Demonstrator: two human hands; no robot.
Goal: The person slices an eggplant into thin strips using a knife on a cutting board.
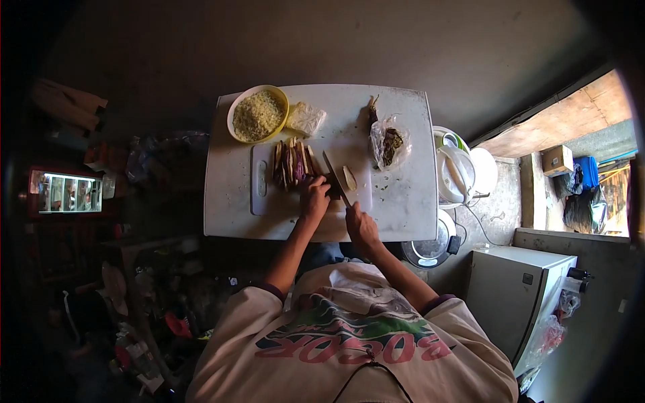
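Note:
On a white cutting board (259, 183) lies a row of purple and cream eggplant strips (290, 163). My left hand (314, 196) is closed over a dark eggplant piece (332, 187) at the board's middle, just right of the strips. A knife (334, 171) is held by its handle in my right hand (361, 225), its blade pointing up and left beside the piece. One pale cut slice (349, 178) lies right of the blade. The left fingertips are partly hidden.
A yellow bowl (285, 122) of chopped pale food and a wrapped white block (307, 119) stand at the table's back left. Back right are a plastic bag (401, 153) and a whole eggplant (373, 113). White appliances stand beyond the right edge.

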